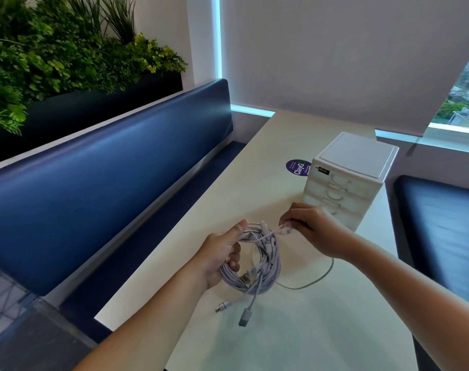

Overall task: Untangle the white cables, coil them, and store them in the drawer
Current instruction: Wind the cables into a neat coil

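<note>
White cables (265, 266) hang bunched, gripped by the left hand (222, 255); the right hand (312, 231) pinches one plug (285, 231). This looks like the untangling step. Next, that end needs drawing free of the bundle.

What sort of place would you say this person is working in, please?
Probably an office lounge or café booth: a padded navy bench, a dark planter of green foliage behind it, and a white roller blind over the window.
</note>
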Motion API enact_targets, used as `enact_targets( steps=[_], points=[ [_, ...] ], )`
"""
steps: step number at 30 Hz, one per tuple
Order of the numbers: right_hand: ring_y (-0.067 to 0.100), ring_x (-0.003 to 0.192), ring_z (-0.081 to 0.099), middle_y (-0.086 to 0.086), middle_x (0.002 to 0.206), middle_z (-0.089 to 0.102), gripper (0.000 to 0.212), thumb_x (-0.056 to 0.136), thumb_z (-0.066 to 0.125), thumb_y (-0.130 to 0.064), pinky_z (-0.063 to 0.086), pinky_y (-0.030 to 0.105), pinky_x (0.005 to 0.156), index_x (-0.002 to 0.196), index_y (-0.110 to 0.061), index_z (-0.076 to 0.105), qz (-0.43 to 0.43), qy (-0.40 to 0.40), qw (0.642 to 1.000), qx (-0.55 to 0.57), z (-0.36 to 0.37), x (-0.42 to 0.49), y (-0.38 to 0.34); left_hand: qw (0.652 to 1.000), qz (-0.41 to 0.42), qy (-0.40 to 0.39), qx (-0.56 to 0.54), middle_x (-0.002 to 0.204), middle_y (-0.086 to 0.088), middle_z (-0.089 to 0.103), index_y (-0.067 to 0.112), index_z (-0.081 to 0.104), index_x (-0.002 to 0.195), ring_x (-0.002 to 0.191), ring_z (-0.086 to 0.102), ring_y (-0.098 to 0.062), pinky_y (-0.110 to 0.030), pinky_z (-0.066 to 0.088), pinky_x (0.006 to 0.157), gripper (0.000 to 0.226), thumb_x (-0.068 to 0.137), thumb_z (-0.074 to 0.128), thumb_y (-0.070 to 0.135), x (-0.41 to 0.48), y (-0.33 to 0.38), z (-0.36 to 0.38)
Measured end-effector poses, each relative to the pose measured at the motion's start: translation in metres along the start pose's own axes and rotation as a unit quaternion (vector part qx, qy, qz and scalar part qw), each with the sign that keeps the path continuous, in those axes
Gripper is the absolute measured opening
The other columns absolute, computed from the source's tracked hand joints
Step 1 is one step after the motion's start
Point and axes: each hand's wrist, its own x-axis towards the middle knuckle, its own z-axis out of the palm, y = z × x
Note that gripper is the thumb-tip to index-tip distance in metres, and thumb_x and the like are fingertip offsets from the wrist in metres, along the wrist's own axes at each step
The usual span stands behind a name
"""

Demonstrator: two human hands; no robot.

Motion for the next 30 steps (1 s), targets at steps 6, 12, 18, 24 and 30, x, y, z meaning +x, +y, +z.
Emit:
enact_targets(
  steps=[6,12,18,24,30],
  points=[
    [0.001,0.073,0.060,-0.014,0.077,0.063,0.024,0.085,0.057,0.006,0.043,0.011,0.066,0.087,-0.018,0.059,0.086,0.083,0.989,0.091,0.012,-0.011,0.001,1.000,-0.011,-0.020,-0.019,0.053,0.005,0.025,0.005,0.063,0.101,0.038,0.021,-0.007,-0.016,0.023,0.037,0.036,0.092,0.062,0.039,-0.007,0.001,0.002],
    [0.004,0.067,0.055,-0.017,0.071,0.061,0.019,0.082,0.067,-0.002,0.041,0.016,0.061,0.081,-0.017,0.057,0.082,0.182,0.976,0.085,0.025,-0.014,-0.005,0.997,-0.023,-0.035,-0.071,0.052,0.006,0.026,0.010,0.064,0.088,0.037,0.022,-0.005,-0.014,0.023,0.035,0.034,0.088,0.064,0.044,-0.010,0.007,0.006],
    [0.007,0.055,0.051,-0.005,0.064,0.060,0.019,0.084,0.057,0.014,0.044,0.019,0.055,0.081,-0.005,0.057,0.209,0.241,0.883,0.345,0.053,-0.019,-0.030,0.993,-0.001,-0.025,-0.115,0.049,0.007,0.026,0.020,0.070,0.053,0.037,0.022,-0.005,-0.014,0.023,0.037,0.046,0.089,0.062,0.048,-0.010,0.010,0.015],
    [0.019,0.077,0.060,0.009,0.082,0.067,0.040,0.101,0.036,-0.031,0.049,0.031,0.072,0.097,-0.006,0.067,0.276,0.159,0.735,0.599,0.065,-0.030,-0.064,0.986,0.021,0.071,-0.151,0.051,0.004,0.026,0.016,0.068,0.059,0.039,0.024,-0.008,-0.017,0.025,0.037,0.043,0.089,0.064,0.046,-0.005,0.005,0.020],
    [0.041,0.108,0.060,0.027,0.114,0.062,0.051,0.082,0.068,-0.041,0.046,0.056,0.096,0.118,-0.006,0.060,0.293,0.077,0.737,0.605,0.063,-0.027,-0.067,0.986,0.053,0.121,-0.102,0.050,0.003,0.027,0.011,0.065,0.079,0.043,0.026,-0.011,-0.022,0.026,0.041,0.039,0.092,0.060,0.047,-0.005,-0.005,0.022]
  ],
)
